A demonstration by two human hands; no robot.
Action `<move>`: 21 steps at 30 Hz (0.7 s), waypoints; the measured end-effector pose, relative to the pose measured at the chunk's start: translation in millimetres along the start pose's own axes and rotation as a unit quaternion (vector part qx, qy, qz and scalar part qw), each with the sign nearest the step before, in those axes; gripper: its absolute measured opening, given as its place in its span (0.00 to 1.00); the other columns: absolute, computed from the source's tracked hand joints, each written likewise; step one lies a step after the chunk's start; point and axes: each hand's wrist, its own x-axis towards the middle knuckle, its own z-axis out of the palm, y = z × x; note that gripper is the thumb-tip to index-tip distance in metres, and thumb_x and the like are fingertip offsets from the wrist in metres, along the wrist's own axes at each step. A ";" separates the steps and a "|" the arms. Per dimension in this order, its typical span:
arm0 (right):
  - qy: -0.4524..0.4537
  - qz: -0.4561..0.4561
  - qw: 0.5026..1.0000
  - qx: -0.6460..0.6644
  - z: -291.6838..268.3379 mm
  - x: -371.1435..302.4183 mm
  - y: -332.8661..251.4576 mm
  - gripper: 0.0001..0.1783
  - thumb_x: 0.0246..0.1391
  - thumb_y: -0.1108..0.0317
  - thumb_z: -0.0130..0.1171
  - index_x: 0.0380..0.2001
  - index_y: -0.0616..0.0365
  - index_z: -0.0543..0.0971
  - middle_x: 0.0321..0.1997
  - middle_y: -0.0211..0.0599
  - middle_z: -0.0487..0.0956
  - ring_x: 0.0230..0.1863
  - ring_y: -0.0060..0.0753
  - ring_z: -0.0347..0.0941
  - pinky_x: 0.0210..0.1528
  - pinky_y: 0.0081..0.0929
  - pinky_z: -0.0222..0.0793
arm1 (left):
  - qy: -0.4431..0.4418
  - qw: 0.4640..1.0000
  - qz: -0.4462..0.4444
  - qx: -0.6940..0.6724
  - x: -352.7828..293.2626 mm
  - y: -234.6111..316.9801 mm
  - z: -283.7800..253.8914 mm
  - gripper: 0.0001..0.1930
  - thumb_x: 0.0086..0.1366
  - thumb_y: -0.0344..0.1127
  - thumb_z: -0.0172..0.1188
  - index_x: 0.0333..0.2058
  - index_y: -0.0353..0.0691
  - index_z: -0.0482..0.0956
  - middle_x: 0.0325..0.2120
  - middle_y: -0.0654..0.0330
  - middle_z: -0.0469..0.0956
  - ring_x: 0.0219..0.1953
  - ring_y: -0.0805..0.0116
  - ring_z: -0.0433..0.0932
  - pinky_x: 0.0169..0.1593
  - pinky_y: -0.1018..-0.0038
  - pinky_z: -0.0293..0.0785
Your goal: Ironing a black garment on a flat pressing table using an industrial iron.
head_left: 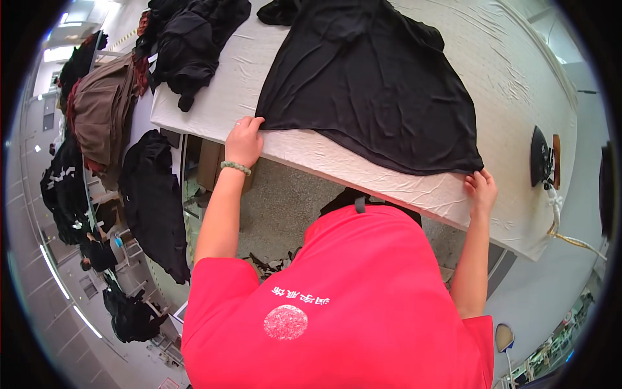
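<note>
A black garment [369, 84] lies spread over the white-covered table [512, 71], its wide hem toward me and running along the near edge. At the hem's left corner my left hand [245, 139] pinches the cloth, a green bead bracelet round the wrist. My right hand [481, 190] grips the hem's right corner between thumb and fingers. Between the two hands the hem sags in a shallow curve, and some wrinkles run through the fabric.
To the right stands an iron [539, 157] on its end, with a hose and cord [570, 240] trailing off the table. A heap of black clothing [188, 52] lies at the far left. Brown garments [103, 110] and black ones [154, 194] hang beyond the table's left end.
</note>
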 end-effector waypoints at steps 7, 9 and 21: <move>0.015 0.004 0.997 -0.074 6.3 1.1 -0.6 0.12 0.61 0.72 0.63 0.47 0.62 0.78 0.32 0.31 0.81 0.26 0.19 0.78 0.23 0.18 0.74 | 0.029 0.995 0.070 0.059 3.1 -20.4 13.1 0.10 0.58 0.27 0.60 0.39 0.43 0.80 0.30 0.57 0.76 0.37 0.54 0.80 0.39 0.62 0.79; 0.018 -0.026 0.996 -0.082 6.9 2.5 0.2 0.09 0.61 0.72 0.63 0.43 0.61 0.78 0.30 0.31 0.81 0.25 0.19 0.77 0.22 0.19 0.73 | 0.033 0.995 0.084 0.051 7.4 -24.8 16.0 0.06 0.59 0.28 0.59 0.36 0.42 0.79 0.30 0.55 0.78 0.35 0.53 0.81 0.38 0.60 0.79; 0.122 -0.489 0.859 -0.091 -95.8 -4.1 -364.6 0.08 0.64 0.70 0.59 0.42 0.62 0.81 0.29 0.30 0.80 0.28 0.20 0.74 0.34 0.20 0.73 | 0.324 0.855 0.003 -0.406 214.3 -1.2 -282.6 0.09 0.74 0.31 0.54 0.47 0.35 0.78 0.40 0.57 0.83 0.40 0.68 0.83 0.48 0.74 0.80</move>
